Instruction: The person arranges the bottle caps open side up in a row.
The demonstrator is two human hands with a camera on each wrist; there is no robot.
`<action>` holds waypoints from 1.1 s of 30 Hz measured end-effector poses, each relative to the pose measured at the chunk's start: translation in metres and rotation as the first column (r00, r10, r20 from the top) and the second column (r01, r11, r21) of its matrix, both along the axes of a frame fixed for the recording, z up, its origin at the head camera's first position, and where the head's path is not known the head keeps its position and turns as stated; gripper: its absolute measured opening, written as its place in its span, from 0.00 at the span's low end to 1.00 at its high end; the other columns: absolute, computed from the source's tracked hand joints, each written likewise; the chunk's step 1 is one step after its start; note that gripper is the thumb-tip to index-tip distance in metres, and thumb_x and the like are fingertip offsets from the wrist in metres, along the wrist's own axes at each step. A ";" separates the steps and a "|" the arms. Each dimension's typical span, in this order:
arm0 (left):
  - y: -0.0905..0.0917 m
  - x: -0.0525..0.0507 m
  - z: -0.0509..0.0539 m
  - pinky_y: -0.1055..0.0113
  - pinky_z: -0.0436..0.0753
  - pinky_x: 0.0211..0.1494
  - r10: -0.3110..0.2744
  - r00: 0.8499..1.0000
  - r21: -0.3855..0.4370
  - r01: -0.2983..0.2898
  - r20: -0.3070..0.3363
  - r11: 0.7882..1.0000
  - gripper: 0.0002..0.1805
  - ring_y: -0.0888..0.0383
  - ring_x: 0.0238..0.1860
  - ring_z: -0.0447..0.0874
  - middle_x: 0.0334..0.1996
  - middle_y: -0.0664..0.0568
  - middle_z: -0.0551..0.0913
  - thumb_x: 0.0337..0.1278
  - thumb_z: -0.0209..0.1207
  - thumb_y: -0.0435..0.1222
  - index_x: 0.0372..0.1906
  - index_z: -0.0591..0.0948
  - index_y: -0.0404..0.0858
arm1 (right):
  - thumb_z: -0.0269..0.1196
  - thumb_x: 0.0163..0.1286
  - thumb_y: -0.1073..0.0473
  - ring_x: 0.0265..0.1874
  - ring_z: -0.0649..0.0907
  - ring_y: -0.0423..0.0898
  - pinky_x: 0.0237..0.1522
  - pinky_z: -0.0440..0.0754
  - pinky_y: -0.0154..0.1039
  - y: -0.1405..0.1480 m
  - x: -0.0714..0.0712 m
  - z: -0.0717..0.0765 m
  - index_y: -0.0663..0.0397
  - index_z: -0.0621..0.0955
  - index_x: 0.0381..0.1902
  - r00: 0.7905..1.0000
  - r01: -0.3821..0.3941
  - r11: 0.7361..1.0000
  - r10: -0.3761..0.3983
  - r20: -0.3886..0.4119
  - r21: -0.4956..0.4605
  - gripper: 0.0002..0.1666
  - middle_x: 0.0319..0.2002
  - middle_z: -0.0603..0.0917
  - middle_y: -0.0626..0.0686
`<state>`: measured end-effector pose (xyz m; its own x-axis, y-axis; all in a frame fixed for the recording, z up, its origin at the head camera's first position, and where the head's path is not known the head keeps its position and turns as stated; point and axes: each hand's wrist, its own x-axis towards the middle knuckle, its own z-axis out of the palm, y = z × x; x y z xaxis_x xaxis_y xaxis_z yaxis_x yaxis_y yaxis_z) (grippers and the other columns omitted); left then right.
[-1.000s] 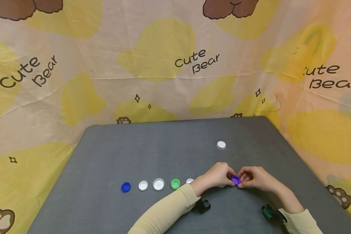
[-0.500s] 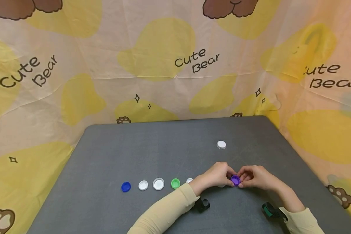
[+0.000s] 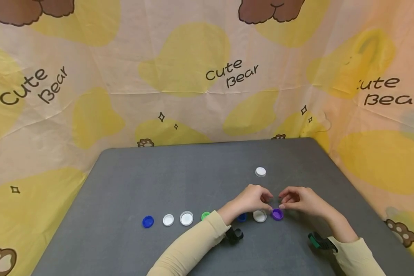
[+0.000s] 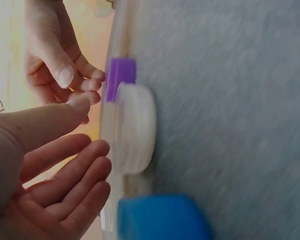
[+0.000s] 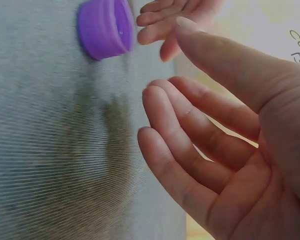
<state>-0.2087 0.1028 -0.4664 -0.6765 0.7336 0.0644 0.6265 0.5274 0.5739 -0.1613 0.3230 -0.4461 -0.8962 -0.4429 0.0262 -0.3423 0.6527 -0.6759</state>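
Note:
A purple bottle cap (image 3: 277,214) lies hollow side up on the grey table, at the right end of a row of caps. My left hand (image 3: 254,198) hovers up and left of it, fingers loosely bent and holding nothing. On the other side my right hand (image 3: 299,200) is likewise raised off the cap, with nothing between thumb and fingers. A white cap (image 3: 260,216) sits just left of the purple one, below my left fingertips. In the right wrist view the purple cap (image 5: 106,29) stands apart from both hands.
Further left in the row are a blue cap (image 3: 242,217), a partly covered green cap (image 3: 206,216), a larger white cap (image 3: 186,218), a small white cap (image 3: 168,220) and another blue cap (image 3: 148,221). A lone white cap (image 3: 260,171) lies farther back. A patterned cloth (image 3: 179,76) hangs behind the table.
Both hands have let go of the purple cap and moved up and away from it. The cap stays in place; the white and blue caps beside it have come into view.

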 end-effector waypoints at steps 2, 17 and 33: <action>-0.001 -0.004 0.004 0.81 0.75 0.42 0.033 0.999 0.007 -0.033 -0.006 0.999 0.20 0.73 0.35 0.82 0.37 0.60 0.87 0.46 0.71 0.44 0.47 0.84 0.44 | 0.69 0.58 0.52 0.29 0.82 0.34 0.32 0.79 0.31 -0.002 -0.003 0.003 0.60 0.81 0.42 0.999 0.022 1.000 -0.022 -0.030 0.008 0.20 0.31 0.85 0.46; -0.001 -0.047 0.018 0.78 0.76 0.39 0.181 0.982 0.094 -0.175 -0.062 0.980 0.19 0.64 0.37 0.83 0.37 0.54 0.87 0.45 0.71 0.41 0.45 0.85 0.41 | 0.68 0.59 0.48 0.32 0.83 0.37 0.36 0.79 0.32 -0.009 -0.044 0.016 0.59 0.83 0.43 0.985 0.144 0.987 -0.137 -0.102 0.069 0.22 0.32 0.86 0.47; 0.002 -0.091 0.008 0.75 0.78 0.40 0.301 0.953 0.121 -0.301 0.017 0.946 0.16 0.62 0.38 0.82 0.38 0.52 0.87 0.47 0.70 0.39 0.43 0.85 0.38 | 0.69 0.58 0.51 0.34 0.85 0.43 0.38 0.80 0.36 -0.015 -0.090 0.003 0.60 0.83 0.45 0.982 0.168 0.985 -0.163 -0.092 0.051 0.22 0.35 0.87 0.51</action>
<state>-0.3001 0.1050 -0.4586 -0.8644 0.4827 0.1408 0.4504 0.6186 0.6438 -0.2517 0.3081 -0.4430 -0.9525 -0.2921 0.0862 -0.2827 0.7426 -0.6072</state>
